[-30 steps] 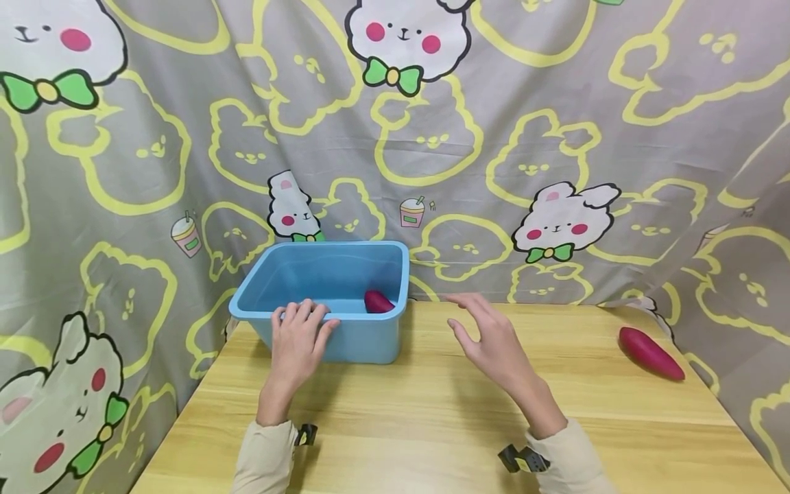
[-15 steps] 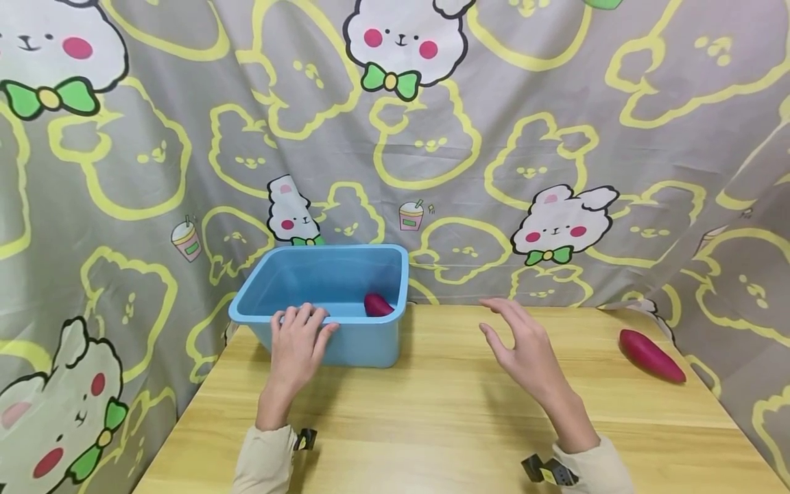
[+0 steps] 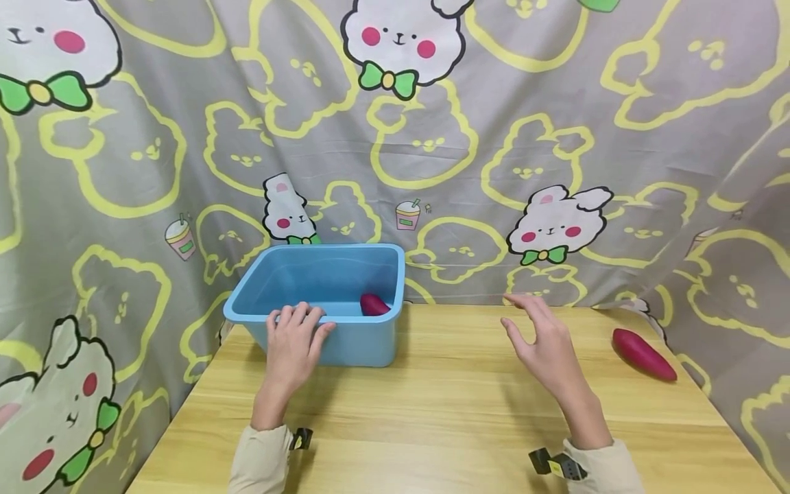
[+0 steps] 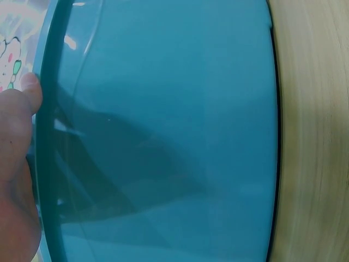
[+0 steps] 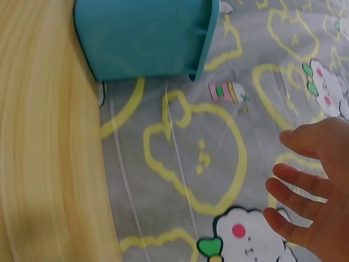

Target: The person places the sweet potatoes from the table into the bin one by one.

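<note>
My left hand [image 3: 293, 348] grips the near rim of a blue plastic bin [image 3: 364, 343], its fingers bent over the edge. The left wrist view shows part of that hand [image 4: 16, 180] at the rim and the bin's outer wall [image 4: 163, 136]. A purple-red sweet potato [image 3: 373, 305] lies inside the bin at the right, partly hidden by the rim. Holding nothing, my right hand [image 3: 546, 346] hovers above the table with fingers spread. In the right wrist view its fingers [image 5: 297, 202] are apart. Farther right, a second sweet potato [image 3: 644, 354] lies on the table.
The wooden table [image 3: 432, 425] runs back to a grey curtain [image 3: 457, 165] printed with rabbits and yellow outlines. This fabric also closes off the left and right sides. The bin stands at the table's back left, near the curtain.
My right hand has moved to the right, away from the bin and nearer the sweet potato on the table. The left hand stays on the rim. The head view has shifted slightly.
</note>
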Motion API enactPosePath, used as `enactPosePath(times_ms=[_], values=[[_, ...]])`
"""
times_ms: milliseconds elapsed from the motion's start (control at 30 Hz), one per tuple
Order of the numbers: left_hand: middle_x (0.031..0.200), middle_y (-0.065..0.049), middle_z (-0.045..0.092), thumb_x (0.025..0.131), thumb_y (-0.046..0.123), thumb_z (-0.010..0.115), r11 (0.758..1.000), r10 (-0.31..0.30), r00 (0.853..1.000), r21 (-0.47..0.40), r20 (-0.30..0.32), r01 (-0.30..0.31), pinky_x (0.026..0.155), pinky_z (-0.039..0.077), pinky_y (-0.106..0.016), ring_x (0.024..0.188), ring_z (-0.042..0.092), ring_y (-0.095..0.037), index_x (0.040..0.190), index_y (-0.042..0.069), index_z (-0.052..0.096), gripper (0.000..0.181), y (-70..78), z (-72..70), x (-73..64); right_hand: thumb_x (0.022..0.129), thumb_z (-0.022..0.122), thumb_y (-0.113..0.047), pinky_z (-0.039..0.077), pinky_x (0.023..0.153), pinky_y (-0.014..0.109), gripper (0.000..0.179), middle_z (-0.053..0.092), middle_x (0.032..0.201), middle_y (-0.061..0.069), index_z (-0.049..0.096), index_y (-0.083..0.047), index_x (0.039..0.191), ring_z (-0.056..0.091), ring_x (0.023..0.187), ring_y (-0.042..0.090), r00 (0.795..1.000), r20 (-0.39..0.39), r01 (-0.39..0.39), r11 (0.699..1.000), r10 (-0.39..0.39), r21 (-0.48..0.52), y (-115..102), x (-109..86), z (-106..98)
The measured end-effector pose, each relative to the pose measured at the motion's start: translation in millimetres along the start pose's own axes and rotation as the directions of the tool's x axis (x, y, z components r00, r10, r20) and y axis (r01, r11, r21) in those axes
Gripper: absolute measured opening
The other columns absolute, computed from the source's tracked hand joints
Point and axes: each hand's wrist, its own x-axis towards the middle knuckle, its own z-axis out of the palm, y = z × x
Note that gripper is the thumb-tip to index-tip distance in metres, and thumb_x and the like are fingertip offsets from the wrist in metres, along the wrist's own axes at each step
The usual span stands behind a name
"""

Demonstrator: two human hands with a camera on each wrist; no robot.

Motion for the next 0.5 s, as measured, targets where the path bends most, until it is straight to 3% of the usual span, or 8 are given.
enactPosePath(times_ms=[233,500], values=[[0.099,-0.008,0.057,0.104,0.041,0.057,1.0,0.008,1.0,0.01,0.013,-0.008,0.1,0.026,-0.063,0.099,0.049,-0.035,0.103,0.014,0.063,0.028,-1.2,-0.9,0.9,0.084,0.08,0.004,0.048,0.088,0.045,0.049,0.066,0.119,0.013,0.065,-0.004,0.13,0.063,0.107,0.032,0.998,-0.047,-0.044,0.998,0.042,-0.038,18.9,-4.7,-13.1],[0.1,-0.009,0.058,0.102,0.036,0.063,1.0,-0.001,1.0,0.007,0.017,0.001,0.1,0.026,-0.063,0.101,0.05,-0.036,0.104,0.012,0.066,0.024,1.0,-2.5,0.7,0.083,0.081,0.005,0.037,0.095,0.019,0.05,0.065,0.123,0.015,0.065,-0.003,0.131,0.061,0.108,0.036,0.995,-0.081,-0.069,0.996,0.064,-0.055,33.3,-7.0,-26.6]])
